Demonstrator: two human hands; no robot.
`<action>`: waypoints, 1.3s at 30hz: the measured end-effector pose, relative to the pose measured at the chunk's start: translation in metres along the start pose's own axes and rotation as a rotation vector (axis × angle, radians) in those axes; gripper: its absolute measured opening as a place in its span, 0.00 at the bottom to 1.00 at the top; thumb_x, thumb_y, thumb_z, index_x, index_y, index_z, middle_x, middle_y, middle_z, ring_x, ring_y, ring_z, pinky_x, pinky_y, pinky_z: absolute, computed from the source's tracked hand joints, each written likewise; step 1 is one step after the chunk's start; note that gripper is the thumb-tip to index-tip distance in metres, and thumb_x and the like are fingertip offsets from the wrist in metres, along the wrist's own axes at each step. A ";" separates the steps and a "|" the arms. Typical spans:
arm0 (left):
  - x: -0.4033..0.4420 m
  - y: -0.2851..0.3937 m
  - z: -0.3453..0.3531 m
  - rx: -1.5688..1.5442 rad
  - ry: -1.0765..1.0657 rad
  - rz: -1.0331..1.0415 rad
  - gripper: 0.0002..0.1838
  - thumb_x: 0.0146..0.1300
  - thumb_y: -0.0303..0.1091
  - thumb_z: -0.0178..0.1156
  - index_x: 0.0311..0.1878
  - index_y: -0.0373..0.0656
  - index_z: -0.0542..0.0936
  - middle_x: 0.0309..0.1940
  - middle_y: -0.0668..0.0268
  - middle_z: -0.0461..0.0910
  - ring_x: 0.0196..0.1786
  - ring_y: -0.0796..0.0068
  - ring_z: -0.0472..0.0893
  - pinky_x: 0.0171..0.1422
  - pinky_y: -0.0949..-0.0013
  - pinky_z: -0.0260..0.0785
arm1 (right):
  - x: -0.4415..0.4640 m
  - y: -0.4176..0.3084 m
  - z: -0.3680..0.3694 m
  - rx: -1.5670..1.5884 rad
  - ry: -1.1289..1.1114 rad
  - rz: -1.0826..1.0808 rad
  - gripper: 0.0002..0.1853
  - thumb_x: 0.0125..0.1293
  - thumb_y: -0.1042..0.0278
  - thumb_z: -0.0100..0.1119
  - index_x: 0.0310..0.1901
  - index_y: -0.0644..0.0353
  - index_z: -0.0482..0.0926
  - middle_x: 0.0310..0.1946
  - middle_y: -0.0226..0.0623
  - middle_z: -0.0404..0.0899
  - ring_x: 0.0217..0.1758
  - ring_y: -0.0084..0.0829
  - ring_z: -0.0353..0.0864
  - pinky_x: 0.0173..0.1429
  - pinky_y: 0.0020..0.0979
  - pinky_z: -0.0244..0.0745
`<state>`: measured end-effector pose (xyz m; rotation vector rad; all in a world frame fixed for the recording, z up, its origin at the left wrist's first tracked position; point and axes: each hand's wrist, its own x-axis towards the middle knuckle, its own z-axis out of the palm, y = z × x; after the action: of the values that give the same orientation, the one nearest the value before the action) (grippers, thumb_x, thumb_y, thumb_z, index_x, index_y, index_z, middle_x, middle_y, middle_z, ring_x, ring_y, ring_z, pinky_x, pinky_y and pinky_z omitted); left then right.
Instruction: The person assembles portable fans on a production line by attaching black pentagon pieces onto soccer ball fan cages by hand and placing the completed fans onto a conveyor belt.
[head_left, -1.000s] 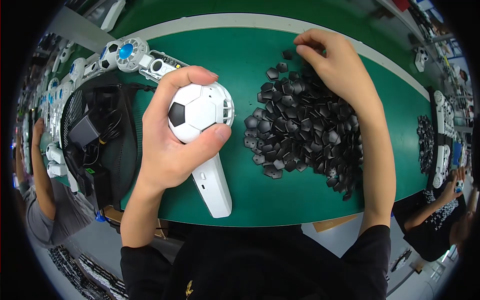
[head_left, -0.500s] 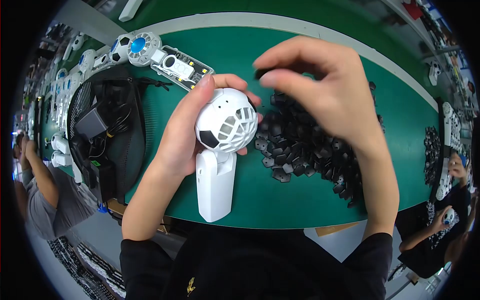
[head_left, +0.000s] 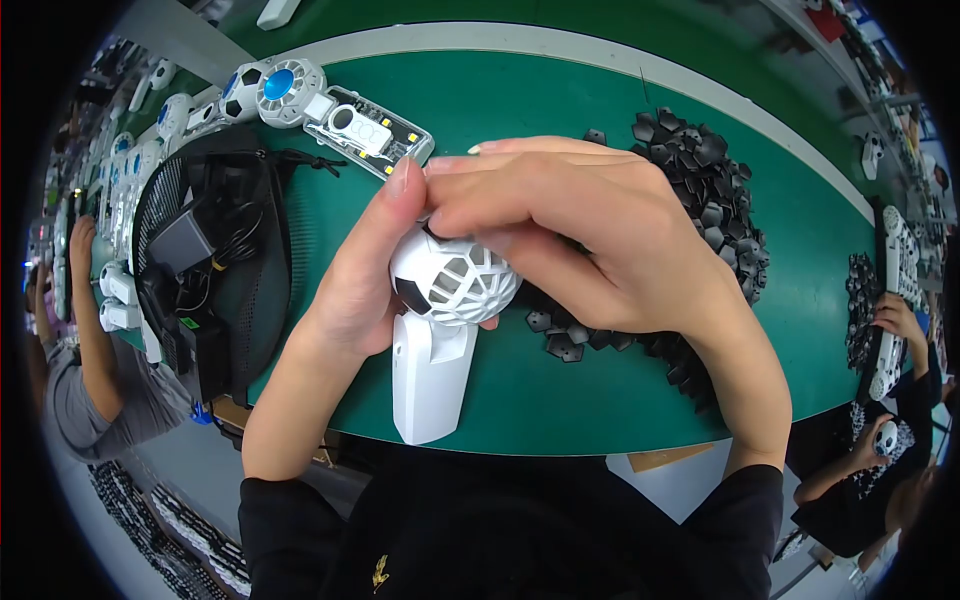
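My left hand is wrapped round a white soccer-ball-shaped handheld fan with a slotted grille and a black pentagon on its lower left. The fan's white handle hangs down toward the table's front edge. Over the top of the ball, my right hand is closed, thumb and fingers pinched together. A black pentagon piece shows just beneath those fingertips, against the ball; most of it is hidden. To the right lies a heap of loose black pentagon pieces, partly covered by my right hand and forearm.
A black mesh bag holding a power adapter and cables lies at the left. Behind it, a row of assembled fans ends in a clear-cased one. Co-workers work on both sides of the green table.
My right hand has come left and down from above the heap onto the top of the ball, bringing a black piece. The ball has tilted slightly in my left hand.
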<state>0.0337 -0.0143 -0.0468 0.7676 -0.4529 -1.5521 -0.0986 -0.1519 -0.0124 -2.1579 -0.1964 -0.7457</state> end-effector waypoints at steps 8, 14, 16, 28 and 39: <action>0.003 0.001 0.001 0.095 -0.066 0.069 0.33 0.62 0.65 0.38 0.53 0.45 0.70 0.43 0.57 0.77 0.39 0.60 0.81 0.33 0.55 0.76 | 0.001 0.004 -0.005 -0.020 -0.062 -0.139 0.16 0.45 0.81 0.58 0.39 0.60 0.81 0.45 0.39 0.79 0.52 0.38 0.77 0.53 0.35 0.71; 0.002 0.003 0.013 0.033 0.060 0.036 0.33 0.61 0.58 0.50 0.54 0.36 0.66 0.34 0.57 0.78 0.32 0.69 0.81 0.31 0.67 0.79 | -0.003 0.011 0.000 -0.106 0.023 -0.243 0.14 0.46 0.77 0.60 0.38 0.61 0.82 0.41 0.39 0.81 0.49 0.37 0.78 0.52 0.36 0.71; 0.001 0.004 0.013 -0.001 0.084 0.025 0.32 0.61 0.58 0.50 0.54 0.36 0.66 0.34 0.56 0.77 0.32 0.69 0.81 0.31 0.66 0.79 | -0.002 0.010 -0.001 -0.119 0.015 -0.228 0.13 0.46 0.76 0.60 0.38 0.61 0.82 0.40 0.38 0.81 0.49 0.37 0.79 0.52 0.37 0.71; 0.007 0.006 -0.001 -0.194 -0.199 0.065 0.19 0.57 0.44 0.56 0.46 0.43 0.68 0.46 0.51 0.70 0.49 0.57 0.76 0.35 0.59 0.78 | -0.007 0.024 -0.070 -0.291 0.093 0.344 0.10 0.61 0.68 0.55 0.39 0.65 0.79 0.32 0.33 0.80 0.33 0.23 0.75 0.39 0.24 0.70; 0.007 0.011 0.000 -0.084 -0.113 0.102 0.18 0.55 0.42 0.56 0.44 0.43 0.69 0.44 0.53 0.72 0.48 0.59 0.77 0.34 0.60 0.78 | -0.033 0.059 -0.049 -0.689 -0.082 0.491 0.10 0.58 0.68 0.57 0.34 0.68 0.77 0.28 0.41 0.78 0.33 0.32 0.77 0.40 0.29 0.72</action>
<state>0.0413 -0.0224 -0.0404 0.5854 -0.4987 -1.5139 -0.1245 -0.2233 -0.0470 -2.7193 0.6178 -0.4696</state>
